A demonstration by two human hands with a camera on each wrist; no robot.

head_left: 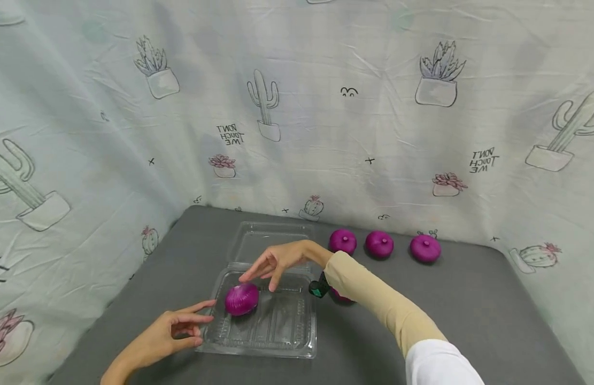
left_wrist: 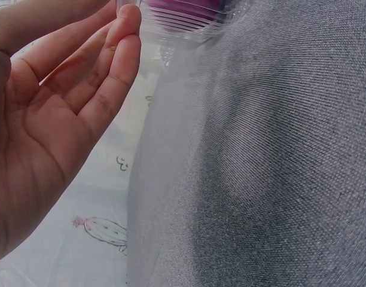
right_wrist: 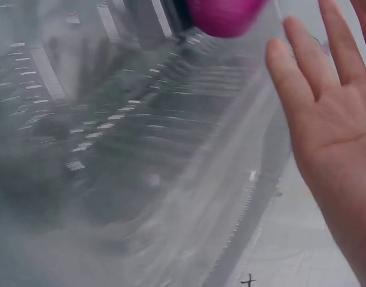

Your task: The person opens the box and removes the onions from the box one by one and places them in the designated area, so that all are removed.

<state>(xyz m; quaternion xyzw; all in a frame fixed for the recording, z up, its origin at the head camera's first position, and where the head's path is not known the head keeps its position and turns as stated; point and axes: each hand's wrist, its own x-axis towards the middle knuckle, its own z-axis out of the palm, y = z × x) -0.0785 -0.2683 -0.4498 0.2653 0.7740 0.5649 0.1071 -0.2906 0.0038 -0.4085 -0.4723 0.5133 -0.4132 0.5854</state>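
A purple onion (head_left: 241, 299) sits in the left part of a clear plastic clamshell container (head_left: 277, 350), whose lid (head_left: 272, 235) lies open toward the back. Just above and right of the onion hovers my right hand (head_left: 272, 262), fingers spread and thumb apart, with nothing between them. At the container's left edge is my left hand (head_left: 174, 329); its nearly straight fingertips touch the plastic rim. In the left wrist view those fingers (left_wrist: 114, 78) meet the clear wall, with the onion behind it. The right wrist view, blurred, shows the open palm beside the onion (right_wrist: 226, 13).
Three more purple onions stand in a row at the back right: one (head_left: 342, 241), a second (head_left: 379, 244) and a third (head_left: 425, 248). Another onion (head_left: 342, 295) is mostly hidden under the right wrist. A grey cloth (head_left: 450, 321) covers the table, and a patterned curtain (head_left: 325, 117) hangs behind.
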